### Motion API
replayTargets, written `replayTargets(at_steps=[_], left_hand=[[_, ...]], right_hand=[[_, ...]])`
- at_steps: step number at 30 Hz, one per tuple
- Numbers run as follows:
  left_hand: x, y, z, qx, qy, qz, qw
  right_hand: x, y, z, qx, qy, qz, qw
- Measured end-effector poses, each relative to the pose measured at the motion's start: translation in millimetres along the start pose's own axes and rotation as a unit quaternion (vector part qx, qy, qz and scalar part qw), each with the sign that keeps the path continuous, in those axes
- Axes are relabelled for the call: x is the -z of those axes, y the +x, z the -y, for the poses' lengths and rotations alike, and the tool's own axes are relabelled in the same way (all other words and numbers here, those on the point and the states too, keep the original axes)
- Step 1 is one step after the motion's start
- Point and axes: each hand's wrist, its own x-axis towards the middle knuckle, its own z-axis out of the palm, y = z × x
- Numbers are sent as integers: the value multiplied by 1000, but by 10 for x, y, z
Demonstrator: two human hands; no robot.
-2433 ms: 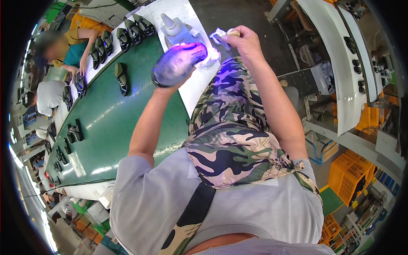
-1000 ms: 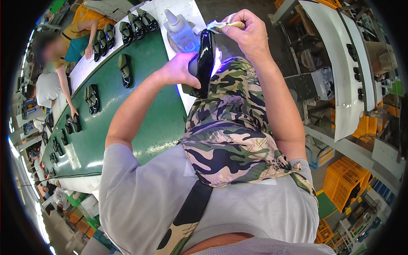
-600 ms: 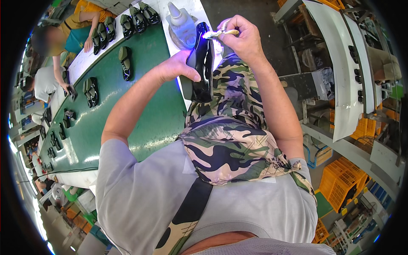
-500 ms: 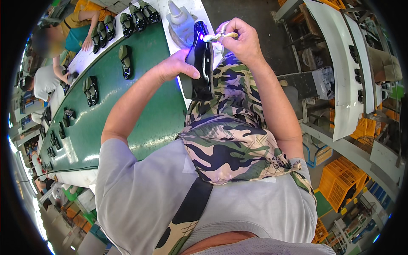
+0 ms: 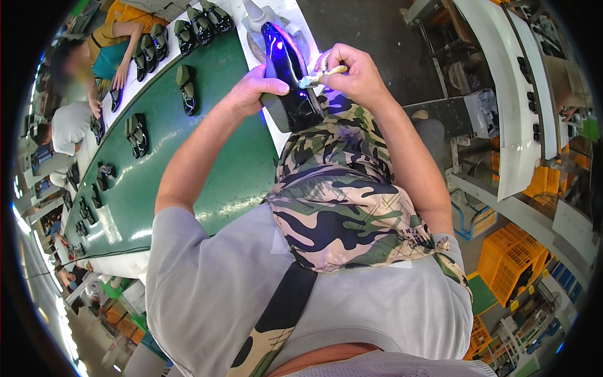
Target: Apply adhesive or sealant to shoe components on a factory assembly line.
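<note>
We see violet glare on the glossy shoe (image 5: 287,66) right of the green table (image 5: 163,144), pale sheen across that table, and white lights (image 5: 64,311) streaked by edge distortion below-left of it.

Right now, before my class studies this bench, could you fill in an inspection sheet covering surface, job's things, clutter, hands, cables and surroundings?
Surface: glossy green top bordered by a white ledge.
Job's things: black shoe, toe pointing away, with purple-blue glare; pale cloth-like piece appearing to touch its right edge.
Clutter: pointed-cap bottle behind the held shoe, partly hidden; one dark shoe alone on the green.
Hands: left hand grips the shoe; right hand pinches the pale piece.
Cables: thin dark line along the green top's lower end, possibly a cable.
Surroundings: co-worker at upper left; orange crates at lower right.
</note>
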Motion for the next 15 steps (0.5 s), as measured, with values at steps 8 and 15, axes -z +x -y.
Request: replayTargets(at_steps=[8, 15], left_hand=[[62, 66, 83, -53, -37, -86, 994], [63, 118, 142, -94, -133, -60, 985]], right_hand=[[188, -234, 90, 19, -59, 13, 998], [272, -315, -132, 0, 92, -72, 993]])
